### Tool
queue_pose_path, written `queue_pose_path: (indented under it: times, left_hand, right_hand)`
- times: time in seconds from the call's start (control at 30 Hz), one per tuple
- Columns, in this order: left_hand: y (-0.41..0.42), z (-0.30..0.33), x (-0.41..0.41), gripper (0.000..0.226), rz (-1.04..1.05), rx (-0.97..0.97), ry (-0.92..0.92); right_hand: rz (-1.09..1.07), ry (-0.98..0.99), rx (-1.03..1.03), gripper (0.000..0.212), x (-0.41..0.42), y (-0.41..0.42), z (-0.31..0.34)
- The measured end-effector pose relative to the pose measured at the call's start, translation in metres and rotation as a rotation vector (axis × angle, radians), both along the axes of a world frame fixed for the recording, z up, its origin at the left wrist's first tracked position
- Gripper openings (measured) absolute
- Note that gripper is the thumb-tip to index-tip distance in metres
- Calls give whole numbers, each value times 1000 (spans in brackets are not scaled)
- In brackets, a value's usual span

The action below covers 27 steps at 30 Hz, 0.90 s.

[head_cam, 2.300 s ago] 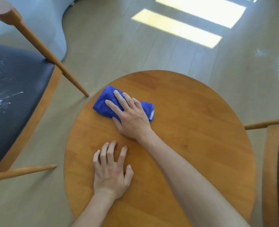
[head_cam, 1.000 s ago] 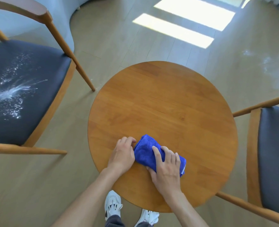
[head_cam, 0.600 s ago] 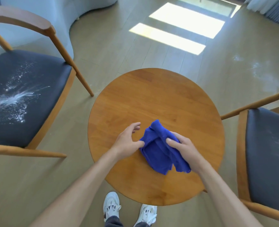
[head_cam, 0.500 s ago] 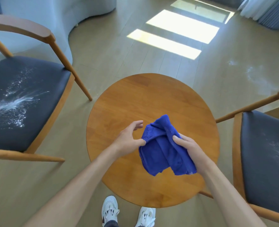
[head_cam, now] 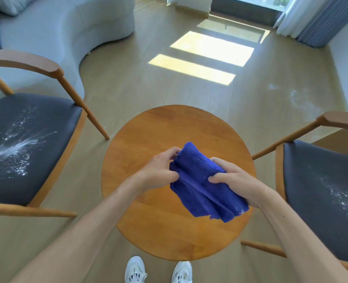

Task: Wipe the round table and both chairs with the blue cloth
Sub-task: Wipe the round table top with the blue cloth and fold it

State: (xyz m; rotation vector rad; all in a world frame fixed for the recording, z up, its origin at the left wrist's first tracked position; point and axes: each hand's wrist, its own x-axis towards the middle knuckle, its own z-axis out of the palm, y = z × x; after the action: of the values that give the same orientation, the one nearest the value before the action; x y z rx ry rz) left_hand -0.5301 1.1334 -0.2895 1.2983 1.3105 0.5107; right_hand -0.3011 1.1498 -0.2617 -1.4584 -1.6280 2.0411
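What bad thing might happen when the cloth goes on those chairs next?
The white powder on the left chair's seat and the right chair's seat might get flicked onto the floor rather than picked up. The blue cloth, bunched between the left hand and right hand, might smear it.

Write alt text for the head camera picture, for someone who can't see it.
Seen from above, a left hand and right hand hold a crumpled blue cloth over a round wooden table. Two wooden chairs with dark seats flank it, the left chair and right chair both speckled with white powder. White sneakers show below.
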Motion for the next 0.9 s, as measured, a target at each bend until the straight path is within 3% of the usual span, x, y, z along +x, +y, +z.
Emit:
queue_pose_path:
  times: [0.1,0.3,0.43,0.53,0.63,0.8,0.9]
  left_hand:
    - [1,7,2,40,-21,-41,-108]
    - [9,22,13,12,40,170,-67]
    - [12,31,14,4,95,162,-119]
    - [10,34,7,7,57,122,-132]
    - [9,33,-2,17,84,44,-257]
    - [8,30,-14,20,156,-54,-416]
    - [7,28,-21,20,168,-92,-477]
  right_hand:
    - [100,-83,184,22,8,3,15]
    - [91,-167,430,29,18,10,34]
    - [104,-366,397,38,22,16,33]
    - [82,-454,426,30,23,17,27]
    - [-148,-347,392,6,30,16,18]
    - [-215,72,66,46,37,-2,-1]
    - [-318,143,126,42,28,-12,-15]
